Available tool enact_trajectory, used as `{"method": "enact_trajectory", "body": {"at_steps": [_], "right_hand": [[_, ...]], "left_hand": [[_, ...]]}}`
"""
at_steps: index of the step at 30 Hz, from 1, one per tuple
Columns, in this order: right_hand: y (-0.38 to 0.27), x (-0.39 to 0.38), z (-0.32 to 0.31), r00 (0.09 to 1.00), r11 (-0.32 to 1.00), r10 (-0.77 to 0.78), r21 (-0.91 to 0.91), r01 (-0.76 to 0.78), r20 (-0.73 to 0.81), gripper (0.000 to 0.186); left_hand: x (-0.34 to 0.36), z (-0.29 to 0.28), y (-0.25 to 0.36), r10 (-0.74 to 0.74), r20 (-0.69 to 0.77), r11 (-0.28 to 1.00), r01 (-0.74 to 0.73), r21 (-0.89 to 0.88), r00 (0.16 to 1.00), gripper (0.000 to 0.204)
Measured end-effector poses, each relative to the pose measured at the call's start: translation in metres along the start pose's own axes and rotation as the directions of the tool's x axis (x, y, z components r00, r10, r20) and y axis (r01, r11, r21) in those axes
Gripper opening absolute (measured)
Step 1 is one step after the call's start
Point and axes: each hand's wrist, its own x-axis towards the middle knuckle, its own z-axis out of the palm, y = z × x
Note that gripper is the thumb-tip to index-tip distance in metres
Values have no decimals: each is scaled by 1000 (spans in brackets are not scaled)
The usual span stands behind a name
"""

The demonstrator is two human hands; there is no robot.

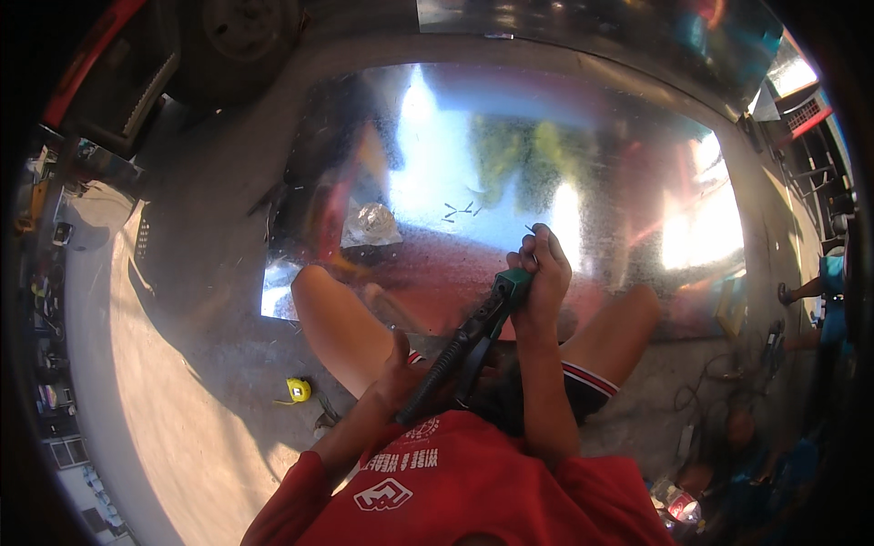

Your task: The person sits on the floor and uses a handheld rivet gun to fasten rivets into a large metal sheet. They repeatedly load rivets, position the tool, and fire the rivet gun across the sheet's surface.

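My right hand (539, 278) is closed, its fingertips pinching a small rivet (530, 227), beside the green head (513, 288) of a black-handled rivet tool (452, 359). The tool lies diagonally across my lap. My left hand (393, 373) is alongside its lower handle, thumb pointing up; the other fingers are hidden. Several loose rivets (462, 211) lie ahead on a shiny metal sheet (619, 173), near a crumpled clear bag (371, 223).
A yellow tape measure (299, 389) lies left of my leg. A vehicle wheel (228, 32) is at upper left, a metal panel (601, 27) at top. On the right are people in teal (828, 282), cords (692, 391) and tools (774, 346).
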Motion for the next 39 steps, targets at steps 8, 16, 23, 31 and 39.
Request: {"method": "enact_trajectory", "body": {"at_steps": [8, 16, 23, 31, 39], "right_hand": [[16, -13, -10, 967, 883, -250, -400, 245, 39, 16], [-15, -8, -69, 945, 824, -328, -494, 279, -13, 15], [18, -37, -93, 980, 763, -139, -616, 196, 139, 14], [12, -23, -105, 976, 745, -157, -632, 215, 148, 14], [25, -30, -107, 981, 775, -139, -602, 191, 133, 15]], "left_hand": [[8, 33, 0, -53, -268, 868, 177, 464, 962, 96], [33, 15, -20, 556, -454, 661, -39, 749, 696, 51], [26, 3, 26, 710, -313, 512, -158, 844, 631, 58], [5, 19, 43, 724, -318, 687, -600, 409, 612, 34], [12, -9, 54, 642, -595, 749, -231, 621, 484, 23]]}}
